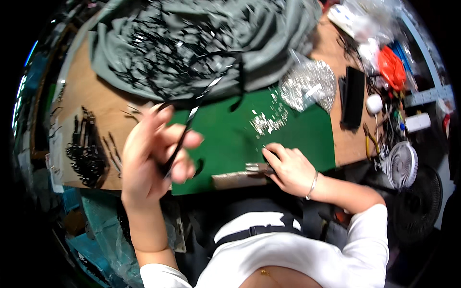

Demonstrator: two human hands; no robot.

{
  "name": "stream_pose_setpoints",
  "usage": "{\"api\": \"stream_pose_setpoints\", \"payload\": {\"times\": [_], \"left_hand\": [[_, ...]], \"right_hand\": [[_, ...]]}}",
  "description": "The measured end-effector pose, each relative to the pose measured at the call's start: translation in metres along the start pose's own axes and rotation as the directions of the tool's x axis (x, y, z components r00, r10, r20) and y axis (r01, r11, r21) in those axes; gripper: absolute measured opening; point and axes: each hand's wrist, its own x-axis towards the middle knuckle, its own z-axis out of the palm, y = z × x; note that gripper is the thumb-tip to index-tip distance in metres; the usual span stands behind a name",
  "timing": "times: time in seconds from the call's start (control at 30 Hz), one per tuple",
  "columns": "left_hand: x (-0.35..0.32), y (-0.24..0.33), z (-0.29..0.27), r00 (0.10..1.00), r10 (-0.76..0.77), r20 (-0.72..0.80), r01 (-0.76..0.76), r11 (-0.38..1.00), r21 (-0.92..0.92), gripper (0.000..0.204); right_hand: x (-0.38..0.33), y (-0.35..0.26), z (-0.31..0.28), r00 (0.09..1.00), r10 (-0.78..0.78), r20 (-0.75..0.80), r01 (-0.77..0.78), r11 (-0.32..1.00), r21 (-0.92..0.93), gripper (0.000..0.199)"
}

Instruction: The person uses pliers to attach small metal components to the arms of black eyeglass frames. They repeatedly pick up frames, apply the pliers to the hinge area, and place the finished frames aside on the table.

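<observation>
My left hand (153, 149), raised at the left of the green mat (221, 129), has its fingers closed around a thin black curved piece (193, 113) that looks like an eyeglass frame. Motion smears both. My right hand (290, 168) rests low over the mat's right part, gripping a metal-headed hand tool (258, 167); its kind is partly hidden by the fingers. Below that tool lies a flat brownish bar (235, 180) at the mat's near edge. Small silvery metal pieces (266, 122) are scattered beyond my right hand.
A grey cloth (108, 60) holds a heap of black pieces (168, 53) at the back. The clear bag (307, 86) contains silvery pieces. More black pieces (86, 153) lie left. At right are a black case (353, 98), yellow-handled pliers (370, 140) and a white fan (401, 164).
</observation>
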Motion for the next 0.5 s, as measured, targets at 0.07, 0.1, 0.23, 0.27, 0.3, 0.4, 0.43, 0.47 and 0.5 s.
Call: {"api": "stream_pose_setpoints", "payload": {"times": [0.07, 0.1, 0.23, 0.27, 0.3, 0.4, 0.43, 0.47, 0.5], "left_hand": [[-0.028, -0.018, -0.003, 0.973, 0.181, 0.143, -0.174, 0.983, -0.066, 0.036], [-0.034, -0.029, -0.006, 0.972, 0.218, 0.083, -0.227, 0.967, 0.119, 0.04], [-0.037, -0.074, 0.0, 0.971, 0.188, -0.147, -0.092, 0.864, 0.494, 0.066], [-0.035, -0.082, -0.002, 0.98, 0.155, -0.121, -0.08, 0.876, 0.476, 0.069], [-0.036, -0.088, -0.002, 0.979, 0.165, -0.121, -0.093, 0.885, 0.456, 0.07], [-0.039, -0.098, -0.004, 0.958, 0.26, -0.122, -0.181, 0.877, 0.445, 0.077], [-0.039, -0.1, -0.006, 0.952, 0.288, -0.107, -0.216, 0.874, 0.436, 0.079], [-0.039, -0.102, -0.008, 0.943, 0.319, -0.095, -0.251, 0.869, 0.427, 0.08], [-0.039, -0.105, -0.011, 0.949, 0.304, -0.086, -0.243, 0.876, 0.416, 0.085]], "right_hand": [[-0.004, 0.004, -0.003, 0.999, 0.002, -0.043, 0.003, 0.995, 0.099, 0.043], [-0.004, 0.01, -0.007, 0.996, 0.046, -0.071, -0.037, 0.991, 0.125, 0.041], [0.011, 0.031, -0.011, 0.982, 0.169, -0.085, -0.138, 0.945, 0.295, 0.022], [0.017, 0.031, -0.007, 0.978, 0.2, -0.053, -0.173, 0.932, 0.317, 0.019], [0.023, 0.03, -0.001, 0.977, 0.211, -0.045, -0.187, 0.934, 0.305, 0.017], [0.033, 0.029, 0.014, 0.972, 0.232, -0.044, -0.212, 0.938, 0.273, 0.014], [0.034, 0.028, 0.016, 0.971, 0.228, -0.065, -0.205, 0.944, 0.258, 0.014], [0.033, 0.028, 0.018, 0.972, 0.221, -0.083, -0.195, 0.95, 0.242, 0.014], [0.034, 0.027, 0.019, 0.976, 0.201, -0.088, -0.181, 0.964, 0.194, 0.014]]}}
